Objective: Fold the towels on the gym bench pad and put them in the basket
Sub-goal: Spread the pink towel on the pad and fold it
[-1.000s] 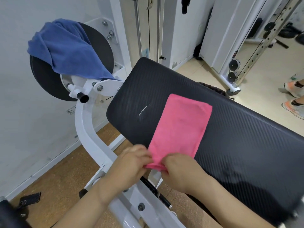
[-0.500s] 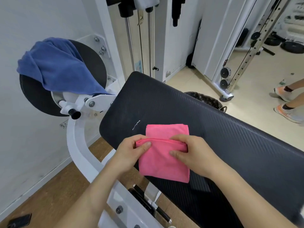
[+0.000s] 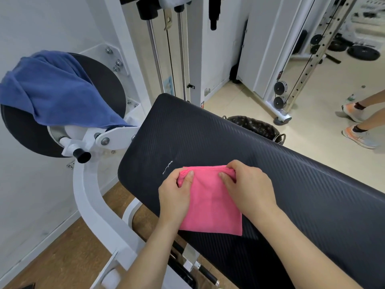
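A pink towel [image 3: 210, 207] lies folded into a small square on the black bench pad [image 3: 302, 184], near its front edge. My left hand [image 3: 175, 197] pinches the towel's far left corner. My right hand [image 3: 250, 188] pinches its far right corner, so both hands hold the far edge. A blue towel [image 3: 52, 90] hangs unfolded over the round black pad of the machine at the left. Behind the bench pad, a dark patterned basket [image 3: 256, 127] shows only its rim.
The white machine frame [image 3: 89, 197] curves down at the left beside a white wall. Cable columns [image 3: 166, 49] stand behind the bench. A person's legs in sneakers [image 3: 358, 130] are on the tiled floor at the right. Weight plates [image 3: 362, 52] lie far right.
The long pink towel was folded in half: both hands carried its near edge up to the far edge. Since half a second ago, the hands slid to the far corners.
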`<state>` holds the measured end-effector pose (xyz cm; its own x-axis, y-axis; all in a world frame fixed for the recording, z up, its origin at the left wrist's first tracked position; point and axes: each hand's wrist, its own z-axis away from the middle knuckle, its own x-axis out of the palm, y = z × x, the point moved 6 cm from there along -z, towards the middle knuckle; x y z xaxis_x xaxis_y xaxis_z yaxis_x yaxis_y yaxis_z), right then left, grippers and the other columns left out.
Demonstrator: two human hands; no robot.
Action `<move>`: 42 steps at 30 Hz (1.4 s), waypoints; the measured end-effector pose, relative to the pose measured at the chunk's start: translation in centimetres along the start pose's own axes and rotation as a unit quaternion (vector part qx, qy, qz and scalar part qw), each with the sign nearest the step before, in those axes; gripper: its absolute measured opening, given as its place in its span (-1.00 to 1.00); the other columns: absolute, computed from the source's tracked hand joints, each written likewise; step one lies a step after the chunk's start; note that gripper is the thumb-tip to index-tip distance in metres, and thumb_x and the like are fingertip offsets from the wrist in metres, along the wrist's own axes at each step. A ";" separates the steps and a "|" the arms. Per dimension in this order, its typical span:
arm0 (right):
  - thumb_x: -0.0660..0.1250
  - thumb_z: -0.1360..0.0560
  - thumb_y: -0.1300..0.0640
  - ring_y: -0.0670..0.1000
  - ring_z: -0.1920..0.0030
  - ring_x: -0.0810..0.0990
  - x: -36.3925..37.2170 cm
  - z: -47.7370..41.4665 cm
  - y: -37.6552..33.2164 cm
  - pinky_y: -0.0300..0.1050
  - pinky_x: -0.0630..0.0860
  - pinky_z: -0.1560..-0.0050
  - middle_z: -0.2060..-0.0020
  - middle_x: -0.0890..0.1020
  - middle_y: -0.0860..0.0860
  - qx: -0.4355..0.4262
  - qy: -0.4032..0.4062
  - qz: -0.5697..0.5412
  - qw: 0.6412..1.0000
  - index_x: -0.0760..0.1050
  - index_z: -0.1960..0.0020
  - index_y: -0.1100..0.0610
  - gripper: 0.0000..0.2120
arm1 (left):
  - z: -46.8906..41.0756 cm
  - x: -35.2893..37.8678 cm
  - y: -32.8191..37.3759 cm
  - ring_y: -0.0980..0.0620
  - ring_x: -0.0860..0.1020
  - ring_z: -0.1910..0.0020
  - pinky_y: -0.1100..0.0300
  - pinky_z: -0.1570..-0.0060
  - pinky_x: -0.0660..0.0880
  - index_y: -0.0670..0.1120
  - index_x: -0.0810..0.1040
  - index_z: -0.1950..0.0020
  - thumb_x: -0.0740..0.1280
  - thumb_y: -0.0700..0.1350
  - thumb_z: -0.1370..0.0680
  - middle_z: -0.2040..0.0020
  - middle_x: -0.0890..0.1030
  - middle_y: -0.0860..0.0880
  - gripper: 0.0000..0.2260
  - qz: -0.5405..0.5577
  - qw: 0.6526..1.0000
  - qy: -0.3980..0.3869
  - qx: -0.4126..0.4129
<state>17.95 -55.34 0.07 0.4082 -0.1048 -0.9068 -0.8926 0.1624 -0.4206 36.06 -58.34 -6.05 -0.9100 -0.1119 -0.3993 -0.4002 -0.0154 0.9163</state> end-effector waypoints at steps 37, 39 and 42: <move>0.24 -0.49 0.14 -0.01 0.00 0.60 0.3 5.0 -1.4 -0.06 0.56 0.04 -0.02 0.64 -0.06 -0.155 -0.005 -0.081 0.985 0.51 -0.19 0.02 -0.71 | 3.4 3.2 -1.5 -0.03 -0.20 -0.56 -0.18 -0.49 -0.07 0.27 -0.07 -0.55 -0.07 0.34 -0.59 -0.60 -0.15 -0.05 -0.45 -0.361 0.874 -0.193 0.262; 0.29 -0.44 0.06 0.04 -0.15 0.53 1.8 7.4 -1.4 -0.01 0.53 -0.06 -0.12 0.58 -0.05 -0.237 -0.029 0.049 0.970 0.51 -0.17 0.03 -0.70 | 3.4 3.4 -1.5 -0.06 -0.17 -0.57 -0.23 -0.48 -0.02 0.25 -0.08 -0.56 -0.11 0.36 -0.57 -0.60 -0.12 -0.08 -0.43 -0.382 0.864 -0.190 0.267; 0.38 -0.37 0.04 0.07 -0.37 0.43 4.1 8.9 0.5 0.23 0.32 -0.31 -0.35 0.48 0.03 -0.218 -0.049 0.177 0.958 0.46 -0.31 0.08 -0.49 | 3.5 3.2 -1.3 -0.04 -0.18 -0.57 -0.26 -0.47 -0.04 0.26 -0.12 -0.55 -0.08 0.33 -0.59 -0.60 -0.14 -0.06 -0.45 -0.385 0.863 -0.187 0.269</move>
<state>20.90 -46.91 -4.11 0.0620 -0.0227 -0.9978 -0.9648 -0.2572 -0.0541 33.25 -55.19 -8.66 -0.2834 0.0556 -0.9574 -0.8029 0.5322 0.2686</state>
